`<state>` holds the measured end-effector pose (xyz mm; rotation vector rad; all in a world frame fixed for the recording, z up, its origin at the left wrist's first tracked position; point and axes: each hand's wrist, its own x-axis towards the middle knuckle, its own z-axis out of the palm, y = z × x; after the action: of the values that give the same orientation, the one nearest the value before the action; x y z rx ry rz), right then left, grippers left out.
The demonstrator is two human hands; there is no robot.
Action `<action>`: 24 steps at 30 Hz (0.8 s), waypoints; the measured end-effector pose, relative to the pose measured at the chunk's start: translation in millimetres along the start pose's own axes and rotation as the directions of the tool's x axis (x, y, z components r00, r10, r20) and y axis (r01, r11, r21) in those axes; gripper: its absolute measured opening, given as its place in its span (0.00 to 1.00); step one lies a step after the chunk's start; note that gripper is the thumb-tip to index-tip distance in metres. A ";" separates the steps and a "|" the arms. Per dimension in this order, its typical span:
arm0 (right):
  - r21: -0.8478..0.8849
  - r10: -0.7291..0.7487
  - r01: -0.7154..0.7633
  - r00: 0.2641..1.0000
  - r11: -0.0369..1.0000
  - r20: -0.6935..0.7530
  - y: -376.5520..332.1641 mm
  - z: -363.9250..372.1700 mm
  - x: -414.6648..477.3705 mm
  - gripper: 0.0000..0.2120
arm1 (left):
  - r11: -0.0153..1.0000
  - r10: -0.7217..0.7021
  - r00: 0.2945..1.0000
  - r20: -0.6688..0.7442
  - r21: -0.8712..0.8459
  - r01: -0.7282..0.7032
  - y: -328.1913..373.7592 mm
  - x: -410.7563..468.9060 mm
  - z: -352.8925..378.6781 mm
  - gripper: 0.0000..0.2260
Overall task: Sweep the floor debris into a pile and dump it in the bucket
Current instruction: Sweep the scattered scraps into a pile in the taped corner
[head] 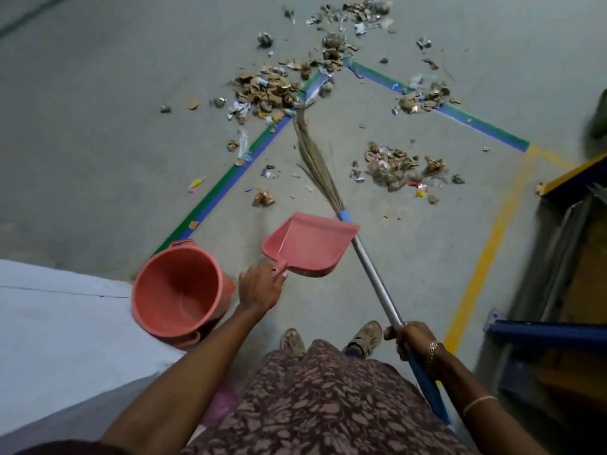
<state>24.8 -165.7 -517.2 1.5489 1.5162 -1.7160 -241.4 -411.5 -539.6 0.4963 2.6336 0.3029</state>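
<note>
Debris (266,90) is lying in several loose clumps across the upper middle of the frame, not yet gathered into one pile, so the sweeping seems barely begun. At lower left the bucket (170,277) is sitting apparently empty. The left hand (259,287) is gripping the dustpan (308,247) by its handle, and the right hand (410,338) is clutching the broom (372,270), its bristles reaching toward the clumps.

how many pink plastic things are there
2: the bucket on the floor at the left, and the dustpan just right of it, held by its handle in the left hand. A pinkish blur by the clothing is too unclear to count.
</note>
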 end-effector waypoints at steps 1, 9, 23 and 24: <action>-0.042 -0.033 0.033 0.999 0.999 -0.010 -10.3 10.6 3.2 0.12 | 1.000 -0.020 0.999 0.037 -0.004 0.021 -4.8 4.1 -3.2 0.15; -0.281 -0.164 0.178 0.984 0.943 0.073 -41.9 35.6 27.6 0.14 | 0.993 -0.118 0.993 0.012 -0.013 0.118 -41.7 26.2 -19.1 0.19; -0.416 -0.120 0.176 0.980 0.892 0.158 -150.2 -0.5 124.1 0.16 | 0.934 -0.320 0.946 -0.044 0.150 0.323 -33.1 89.2 -25.0 0.14; -0.413 -0.110 0.171 0.980 0.894 0.169 -160.9 -0.6 132.3 0.16 | 0.934 -0.327 0.944 -0.050 0.134 0.331 -29.6 95.7 -27.0 0.14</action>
<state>-149.9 -60.8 -560.0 1.0935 1.8154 -1.4010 -342.7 -404.6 -560.8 0.0865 2.7175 0.0168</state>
